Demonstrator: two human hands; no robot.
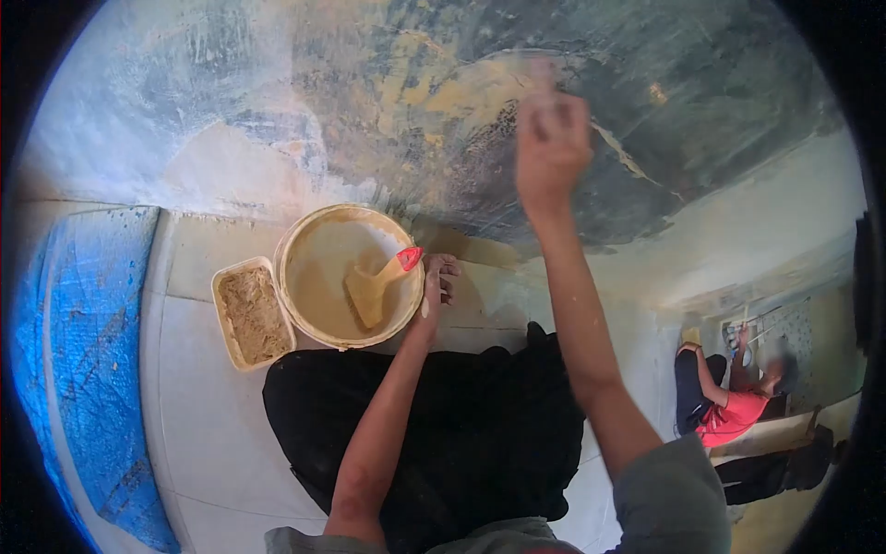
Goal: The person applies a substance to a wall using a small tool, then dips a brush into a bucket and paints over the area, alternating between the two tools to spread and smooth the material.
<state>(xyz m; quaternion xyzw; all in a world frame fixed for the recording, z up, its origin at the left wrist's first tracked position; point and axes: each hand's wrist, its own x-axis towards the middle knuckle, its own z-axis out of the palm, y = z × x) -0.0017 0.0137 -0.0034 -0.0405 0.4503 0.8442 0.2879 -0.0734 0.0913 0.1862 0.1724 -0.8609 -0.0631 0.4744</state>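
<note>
My right hand (552, 148) is raised to the patchy grey and ochre wall (415, 102). Its fingers are closed; motion blur hides what they hold. Down by the floor, my left hand (440, 280) rests beside the right rim of a round bucket (284, 277), palm side against or close to it. Its fingers are loosely bent and apart, with nothing visible in them. Inside the bucket is a pale tan liquid, and a wide yellow brush (371, 294) with a red handle end leans on the rim. Touching the bucket's left side is a rectangular tub (254, 312) of brown, lumpy paste.
A blue plastic-covered bundle (97, 369) lies along the left. My black-clad legs (452, 434) are folded on the pale tiled floor (203, 406). Far right, a person in a red shirt (734, 417) sits near the wall, arm raised. A crack (623, 152) runs across the wall.
</note>
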